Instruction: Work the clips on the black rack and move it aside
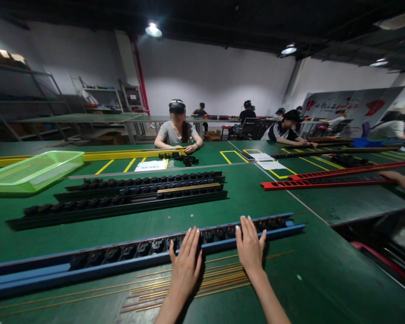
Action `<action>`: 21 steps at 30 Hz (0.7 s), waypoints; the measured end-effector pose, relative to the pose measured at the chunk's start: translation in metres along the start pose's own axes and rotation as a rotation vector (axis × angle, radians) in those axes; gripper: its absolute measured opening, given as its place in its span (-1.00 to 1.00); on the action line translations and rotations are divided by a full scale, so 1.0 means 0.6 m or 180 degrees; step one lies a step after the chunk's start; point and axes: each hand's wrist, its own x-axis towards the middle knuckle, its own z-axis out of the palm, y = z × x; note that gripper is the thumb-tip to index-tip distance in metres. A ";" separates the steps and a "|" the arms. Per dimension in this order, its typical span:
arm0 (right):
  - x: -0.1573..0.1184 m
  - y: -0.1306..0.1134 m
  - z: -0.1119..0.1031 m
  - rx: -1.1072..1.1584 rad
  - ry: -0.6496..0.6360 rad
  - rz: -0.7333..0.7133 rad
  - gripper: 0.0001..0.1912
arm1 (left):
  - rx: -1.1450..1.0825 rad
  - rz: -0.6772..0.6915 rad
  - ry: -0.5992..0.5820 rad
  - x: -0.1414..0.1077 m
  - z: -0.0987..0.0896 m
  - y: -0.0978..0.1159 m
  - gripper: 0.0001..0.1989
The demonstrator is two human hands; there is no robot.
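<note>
A long blue channel rail (175, 255) lies slanted across the green table in front of me. Inside it runs a row of black blocks (143, 248), several of them side by side. My left hand (187, 254) rests flat over the rail's near wall at its middle, fingers stretched out over the blocks. Farther right, my right hand (249, 245) lies over the rail in the same way, fingers extended and thumb apart. Neither hand grasps anything. Several thin brass-coloured rods (219, 280) lie on the table beneath my wrists, partly hidden by my forearms.
Beyond the rail stand dark rails (121, 208) filled with black parts, some thin rods on top. A light green basket (37, 171) sits at the left. Red rails (324, 181) lie at the right, near another person's hand (393, 177). A person (178, 130) sits opposite, behind a yellow rail (128, 155).
</note>
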 end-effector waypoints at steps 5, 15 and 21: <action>0.000 0.002 -0.004 -0.0054 -0.0048 -0.0097 -0.46 | -0.0028 -0.0028 0.0020 0.004 -0.007 0.004 -0.40; 0.000 0.027 -0.006 -0.0093 -0.0098 -0.0533 -0.50 | -0.0087 -0.0071 0.0049 0.006 -0.009 0.006 -0.41; 0.007 0.041 -0.007 -0.0091 -0.0092 -0.0584 -0.54 | -0.0079 -0.0033 0.0110 0.003 -0.006 0.005 -0.35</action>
